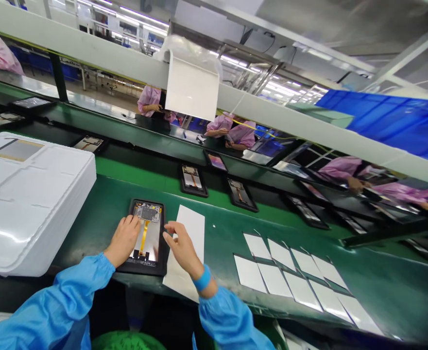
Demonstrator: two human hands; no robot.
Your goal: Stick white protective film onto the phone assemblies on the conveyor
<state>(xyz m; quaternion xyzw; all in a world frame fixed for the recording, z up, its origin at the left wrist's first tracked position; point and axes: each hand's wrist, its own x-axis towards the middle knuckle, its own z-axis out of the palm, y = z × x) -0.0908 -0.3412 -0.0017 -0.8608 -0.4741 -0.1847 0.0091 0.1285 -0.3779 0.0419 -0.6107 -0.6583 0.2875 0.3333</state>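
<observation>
An opened tablet [154, 238] in a black frame lies on the green bench in front of me, its circuit board [148, 213] at the far end and an orange ribbon cable [144, 238] running down the middle. My left hand [125, 239] rests over the tablet's left side, fingers bent together at the board's edge; what is under the fingertips is hidden. Just off the right edge, my right hand [182, 247] hovers with curled fingers apart and nothing visible between them. Beneath that hand, a white sheet [195, 228] lies beside the tablet.
A tall stack of white plastic trays [27, 194] stands at left, a silvery panel [16, 149] on top. Several white rectangular pieces [265, 272] lie in rows at right. Beyond, a green conveyor [155, 172] carries framed tablets [194, 180]. People in pink sleeves [231, 129] work opposite.
</observation>
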